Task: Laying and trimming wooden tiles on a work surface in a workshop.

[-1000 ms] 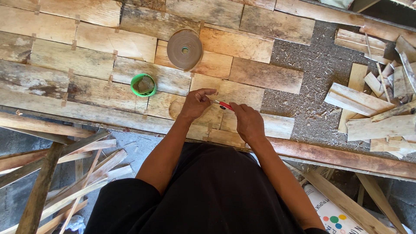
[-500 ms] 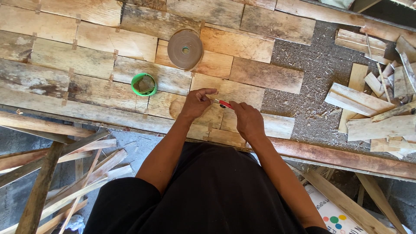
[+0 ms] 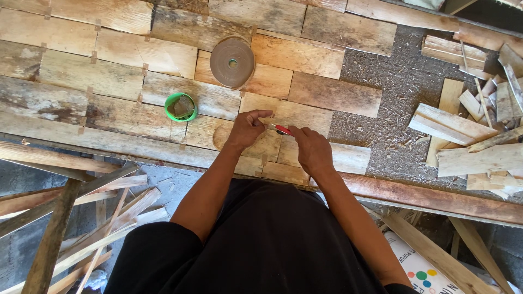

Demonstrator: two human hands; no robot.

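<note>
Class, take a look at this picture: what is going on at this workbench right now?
A person stands at a bench covered with thin wood sheets laid edge to edge. The right hand holds a small red tool over a sheet, and the left hand meets it at the tip, fingers pinched. A roll of brown tape and a green cup sit just beyond the hands. Loose wood offcuts lie piled at the right.

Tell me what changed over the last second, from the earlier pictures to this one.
Nothing visibly changed. The left hand and right hand stay together over the wooden pieces, with the small red tool between them. The brown tape roll, the green cup and the scrap pile lie where they were.
</note>
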